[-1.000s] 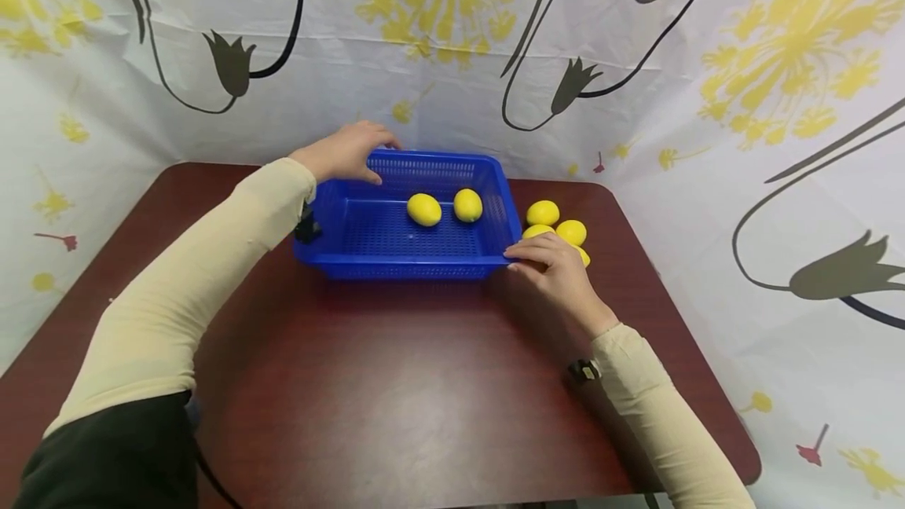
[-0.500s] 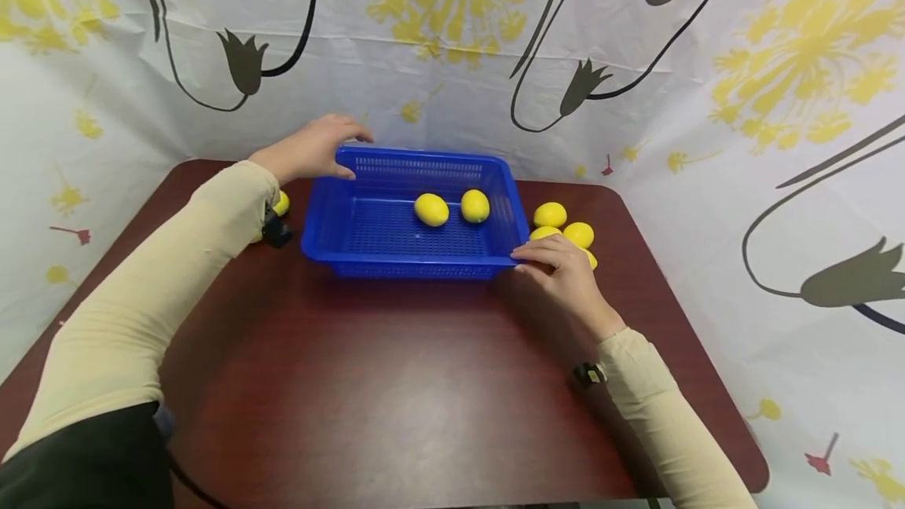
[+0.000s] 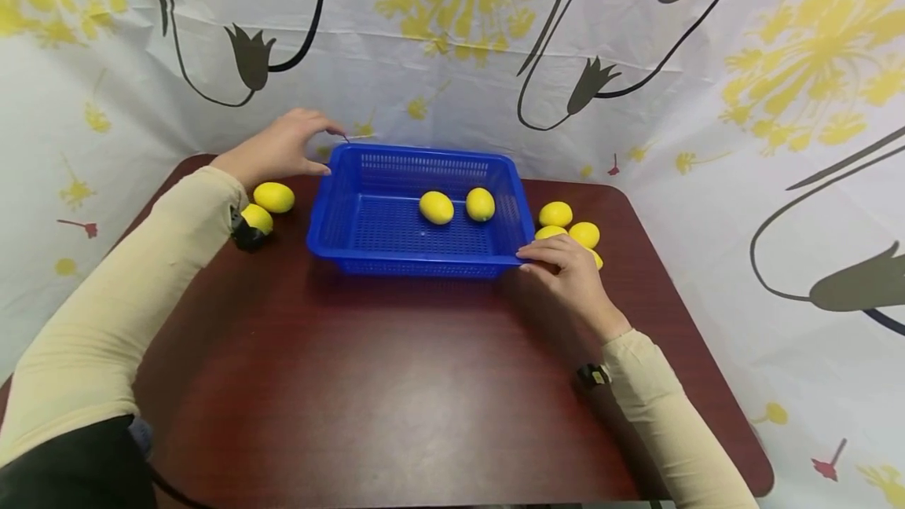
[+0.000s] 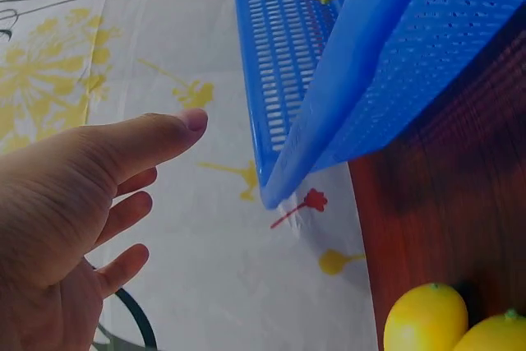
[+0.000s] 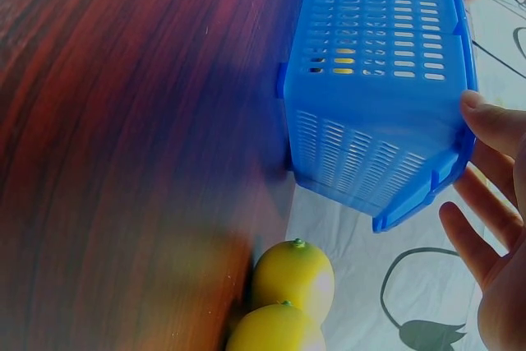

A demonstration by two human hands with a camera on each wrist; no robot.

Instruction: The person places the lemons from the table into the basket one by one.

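A blue perforated plastic basket (image 3: 417,259) sits on the table toward the back, with two lemons, one (image 3: 436,208) left of the other (image 3: 480,205), on its floor. My right hand (image 3: 569,281) pinches the rim at the near right corner; in the right wrist view the thumb (image 5: 491,123) lies on the rim with fingers on its far side. My left hand (image 3: 276,149) is just outside the far left corner. Its fingers are loosely spread with nothing in them, and the left wrist view has a gap between the thumb (image 4: 160,139) and the basket (image 4: 345,80).
Two lemons (image 3: 274,197) lie left of the basket, partly behind my left wrist. Several more lemons (image 3: 555,214) cluster to its right, some partly hidden by my right hand. A patterned cloth (image 3: 481,108) hangs behind the dark red-brown table (image 3: 396,383).
My left hand has moved left, off the basket's far left corner, uncovering the two lemons on the left. My right hand has stayed on the rim. The whole head view has shifted slightly.
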